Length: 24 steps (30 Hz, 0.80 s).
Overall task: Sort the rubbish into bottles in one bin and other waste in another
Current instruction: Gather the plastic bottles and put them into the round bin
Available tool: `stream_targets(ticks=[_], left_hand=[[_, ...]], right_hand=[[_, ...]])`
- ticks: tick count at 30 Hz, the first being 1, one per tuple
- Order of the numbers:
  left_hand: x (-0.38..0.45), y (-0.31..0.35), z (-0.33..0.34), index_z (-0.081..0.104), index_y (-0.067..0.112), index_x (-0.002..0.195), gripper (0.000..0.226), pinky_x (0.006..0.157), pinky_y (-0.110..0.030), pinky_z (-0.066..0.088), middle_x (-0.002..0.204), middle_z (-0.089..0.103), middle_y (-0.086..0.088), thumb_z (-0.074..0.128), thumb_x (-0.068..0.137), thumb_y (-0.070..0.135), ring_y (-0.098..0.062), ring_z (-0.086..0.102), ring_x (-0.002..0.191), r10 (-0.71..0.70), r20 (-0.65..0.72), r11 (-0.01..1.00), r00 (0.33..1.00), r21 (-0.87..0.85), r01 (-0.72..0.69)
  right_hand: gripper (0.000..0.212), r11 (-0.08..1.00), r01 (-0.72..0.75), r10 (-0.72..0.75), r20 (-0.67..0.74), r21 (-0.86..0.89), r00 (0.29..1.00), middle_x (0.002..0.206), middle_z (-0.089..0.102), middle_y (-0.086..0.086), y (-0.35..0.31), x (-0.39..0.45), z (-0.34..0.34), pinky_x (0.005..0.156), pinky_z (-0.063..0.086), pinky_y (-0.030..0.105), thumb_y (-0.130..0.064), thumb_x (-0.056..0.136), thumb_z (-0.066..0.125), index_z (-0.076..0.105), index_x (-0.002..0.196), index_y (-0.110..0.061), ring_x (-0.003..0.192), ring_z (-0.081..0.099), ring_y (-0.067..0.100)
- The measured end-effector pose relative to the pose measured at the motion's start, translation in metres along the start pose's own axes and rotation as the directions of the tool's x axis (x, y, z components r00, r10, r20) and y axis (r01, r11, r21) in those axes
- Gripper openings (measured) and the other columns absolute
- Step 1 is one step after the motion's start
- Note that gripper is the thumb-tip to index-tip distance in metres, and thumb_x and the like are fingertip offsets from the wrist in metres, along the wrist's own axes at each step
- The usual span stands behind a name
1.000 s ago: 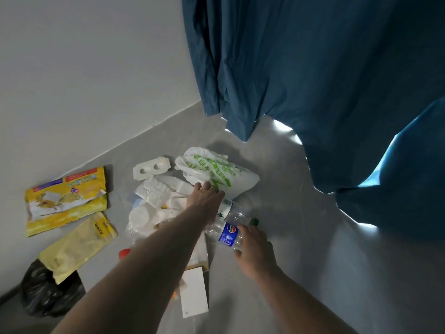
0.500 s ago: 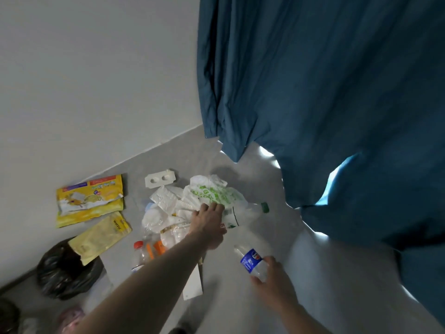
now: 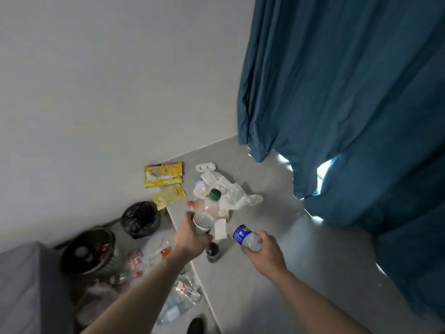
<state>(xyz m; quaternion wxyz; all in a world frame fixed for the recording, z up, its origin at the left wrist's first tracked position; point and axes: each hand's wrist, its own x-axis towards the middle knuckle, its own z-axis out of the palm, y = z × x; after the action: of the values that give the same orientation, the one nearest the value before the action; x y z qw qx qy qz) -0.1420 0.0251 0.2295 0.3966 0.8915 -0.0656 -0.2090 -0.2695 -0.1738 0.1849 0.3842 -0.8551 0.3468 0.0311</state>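
A person looks down at a grey floor strewn with rubbish, with both forearms reaching up from the bottom of the frame. The left hand (image 3: pixel 190 235), just below the centre, curls its fingers around the lower part of a clear bottle with a green cap (image 3: pixel 206 213); the bottle rises out of the fist, cap tilted toward the top of the frame. The right hand (image 3: pixel 262 249), lower centre-right, grips the base of a smaller bottle with a blue label (image 3: pixel 245 237), whose neck points to the upper left.

At lower left stands a dark mesh bin (image 3: pixel 90 253) that already holds items, and just above it a bin lined with a black bag (image 3: pixel 140 219). Which bin is meant for bottles cannot be told for certain, so a bottle could land in the wrong one. Both hands are full, and a grip low on each bottle may let it tip or slip during a toss.

A dark bottle (image 3: pixel 212 252) stands on the floor between the hands and could be knocked over. White wrappers and a plastic bag (image 3: pixel 231 196) lie in the centre, and two yellow packets (image 3: pixel 166 182) lie above the bag-lined bin, near the wall.
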Motion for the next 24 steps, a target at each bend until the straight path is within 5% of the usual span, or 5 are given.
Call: stream_targets(ticks=[4, 7, 10, 13, 24], left_hand=[[-0.075, -0.049, -0.04, 0.041, 0.032, 0.123, 0.069, 0.074, -0.037, 0.052, 0.1, 0.065, 0.004, 0.078, 0.064, 0.026, -0.024, 0.065, 0.088, -0.052, -0.099, 0.998, 0.994, -0.036, 0.048], [-0.119, -0.093, -0.072, 0.052, 0.033, 0.102, 0.049, 0.072, -0.043, 0.06, 0.089, 0.071, 0.006, 0.078, 0.061, 0.037, -0.018, 0.07, 0.078, -0.12, -0.171, 0.987, 0.978, -0.124, 0.099], [-0.159, -0.127, -0.102, 0.054, 0.024, 0.079, 0.03, 0.066, -0.049, 0.061, 0.077, 0.072, -0.008, 0.079, 0.063, 0.027, -0.032, 0.072, 0.071, -0.166, -0.23, 0.973, 0.959, -0.194, 0.122], [-0.19, -0.169, -0.133, 0.054, 0.024, 0.087, 0.034, 0.068, -0.04, 0.059, 0.082, 0.072, -0.004, 0.082, 0.068, 0.019, -0.025, 0.069, 0.071, -0.262, -0.245, 0.953, 0.933, -0.216, 0.211], [-0.252, -0.303, -0.241, 0.05, 0.029, 0.094, 0.062, 0.074, -0.037, 0.05, 0.09, 0.063, 0.011, 0.065, 0.068, 0.084, -0.017, 0.061, 0.081, -0.315, -0.295, 0.949, 0.902, -0.1, 0.298]], right_hand=[[0.052, 0.995, 0.101, -0.1, 0.049, -0.019, 0.994, 0.11, 0.057, -0.005, -0.024, -0.052, 0.024, 0.081, 0.05, 0.029, -0.049, 0.07, 0.078, 0.058, 0.115, -0.032, 0.098, 0.063, 0.018], [0.052, 0.988, 0.15, -0.144, 0.116, -0.038, 0.983, 0.112, 0.059, -0.007, -0.042, -0.085, 0.048, 0.078, 0.047, 0.026, -0.049, 0.069, 0.077, 0.06, 0.116, -0.033, 0.097, 0.062, 0.014], [0.054, 0.976, 0.207, -0.194, 0.163, -0.063, 0.967, 0.109, 0.062, -0.009, -0.06, -0.106, 0.078, 0.077, 0.053, 0.029, -0.055, 0.063, 0.073, 0.061, 0.11, -0.03, 0.094, 0.063, 0.013], [0.059, 0.963, 0.244, -0.216, 0.216, -0.112, 0.952, 0.108, 0.059, -0.007, -0.082, -0.123, 0.115, 0.079, 0.055, 0.033, -0.059, 0.06, 0.072, 0.06, 0.11, -0.03, 0.094, 0.062, 0.016], [0.056, 0.949, 0.273, -0.222, 0.285, -0.155, 0.932, 0.107, 0.055, -0.009, -0.171, -0.229, 0.233, 0.08, 0.051, 0.03, -0.052, 0.063, 0.078, 0.052, 0.11, -0.036, 0.095, 0.062, 0.019]])
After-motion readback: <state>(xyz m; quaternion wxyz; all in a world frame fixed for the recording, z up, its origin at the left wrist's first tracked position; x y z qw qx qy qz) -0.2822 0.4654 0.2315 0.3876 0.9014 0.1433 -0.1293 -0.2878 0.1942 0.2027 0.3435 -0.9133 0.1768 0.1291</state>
